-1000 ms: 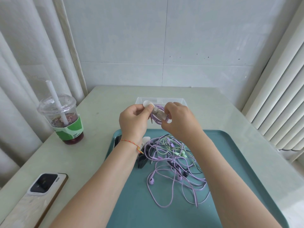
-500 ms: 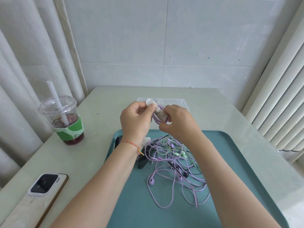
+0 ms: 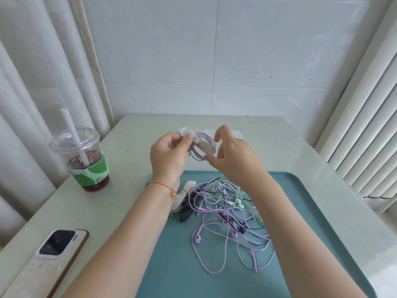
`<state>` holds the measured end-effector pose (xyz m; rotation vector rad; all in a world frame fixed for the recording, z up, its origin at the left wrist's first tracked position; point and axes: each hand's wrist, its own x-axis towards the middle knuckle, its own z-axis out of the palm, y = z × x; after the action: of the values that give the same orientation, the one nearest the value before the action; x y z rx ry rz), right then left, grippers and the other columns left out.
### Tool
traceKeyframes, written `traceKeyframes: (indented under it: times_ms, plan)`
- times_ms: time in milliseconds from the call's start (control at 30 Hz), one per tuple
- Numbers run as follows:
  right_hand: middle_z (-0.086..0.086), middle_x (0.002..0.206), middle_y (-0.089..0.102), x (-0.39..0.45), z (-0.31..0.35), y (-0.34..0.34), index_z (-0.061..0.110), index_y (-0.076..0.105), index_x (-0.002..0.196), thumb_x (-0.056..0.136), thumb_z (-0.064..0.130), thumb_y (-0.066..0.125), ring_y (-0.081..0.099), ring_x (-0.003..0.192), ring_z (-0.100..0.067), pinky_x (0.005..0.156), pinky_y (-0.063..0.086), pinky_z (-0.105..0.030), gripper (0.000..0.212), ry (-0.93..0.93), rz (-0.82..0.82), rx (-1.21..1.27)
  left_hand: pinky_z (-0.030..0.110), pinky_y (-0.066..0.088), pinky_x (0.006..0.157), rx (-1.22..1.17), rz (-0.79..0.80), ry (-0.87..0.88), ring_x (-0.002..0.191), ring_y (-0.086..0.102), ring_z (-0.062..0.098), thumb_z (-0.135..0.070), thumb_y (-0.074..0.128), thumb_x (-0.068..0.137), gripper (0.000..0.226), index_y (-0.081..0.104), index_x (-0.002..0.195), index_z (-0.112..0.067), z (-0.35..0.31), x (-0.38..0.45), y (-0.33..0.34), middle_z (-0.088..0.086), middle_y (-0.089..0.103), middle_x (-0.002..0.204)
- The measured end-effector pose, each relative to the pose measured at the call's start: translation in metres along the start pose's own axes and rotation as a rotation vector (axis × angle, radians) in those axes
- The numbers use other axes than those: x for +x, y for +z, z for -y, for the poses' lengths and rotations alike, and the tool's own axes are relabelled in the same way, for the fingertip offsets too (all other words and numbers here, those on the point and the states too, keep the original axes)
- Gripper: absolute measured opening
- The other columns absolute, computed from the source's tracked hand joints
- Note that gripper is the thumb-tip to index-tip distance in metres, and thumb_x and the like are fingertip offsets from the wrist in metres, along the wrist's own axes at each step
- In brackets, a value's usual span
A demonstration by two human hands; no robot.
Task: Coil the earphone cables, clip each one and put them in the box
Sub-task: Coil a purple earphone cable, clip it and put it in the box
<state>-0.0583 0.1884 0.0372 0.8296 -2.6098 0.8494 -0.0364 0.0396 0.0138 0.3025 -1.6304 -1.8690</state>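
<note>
from my remote seat i can read just one thing: small white print on the green sleeve (image 3: 91, 175) of the drink cup (image 3: 80, 155), seemingly "dare to be fresh", barely legible.

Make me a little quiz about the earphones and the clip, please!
1. True or false: the left hand pinches the white clip.
2. What colour is the coiled cable held up between both hands: A green, B purple, C black?
3. Where does the tangled pile of earphones lie?

Key: 1 true. 2 B. 3 On the teal tray, nearer than the clear box.
</note>
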Motion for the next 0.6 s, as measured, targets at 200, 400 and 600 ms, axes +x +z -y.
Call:
traceKeyframes:
  times_ms: [200, 400, 600]
  plan:
    - [-0.005, 0.084, 0.069, 0.005, -0.009, -0.023, 0.016, 0.056, 0.105, 0.089, 0.009, 0.051, 0.066, 0.073, -0.024, 0.068, 0.057, -0.040, 0.018, 0.229, -0.091, 0.403, 0.033, 0.055, 0.089, -0.235, 0.235, 0.047, 0.081, 0.068, 0.016, -0.004, 0.065, 0.087, 0.003, 0.067, 0.088, -0.005, -0.020, 0.009, -0.014, 0.002, 0.074, 0.078]
    - [-0.019, 0.099, 0.070, 0.006, -0.005, -0.020, -0.001, 0.064, 0.114, 0.091, -0.009, 0.037, 0.068, 0.089, -0.031, 0.085, 0.057, -0.039, 0.036, 0.299, 0.128, 1.133, 0.027, 0.053, 0.081, -0.335, 0.368, 0.025, 0.080, 0.067, 0.016, -0.013, 0.065, 0.078, 0.014, 0.065, 0.088, -0.003, -0.024, 0.005, -0.012, 0.003, 0.073, 0.078]
    - [-0.019, 0.089, 0.069, 0.007, -0.008, -0.015, -0.004, 0.063, 0.108, 0.095, -0.001, 0.052, 0.068, 0.078, -0.029, 0.072, 0.058, -0.030, 0.018, 0.353, 0.022, 1.217, 0.028, 0.054, 0.083, -0.307, 0.311, 0.009, 0.081, 0.067, 0.015, -0.006, 0.063, 0.086, 0.005, 0.068, 0.085, -0.007, -0.019, 0.006, -0.011, 0.002, 0.074, 0.080]
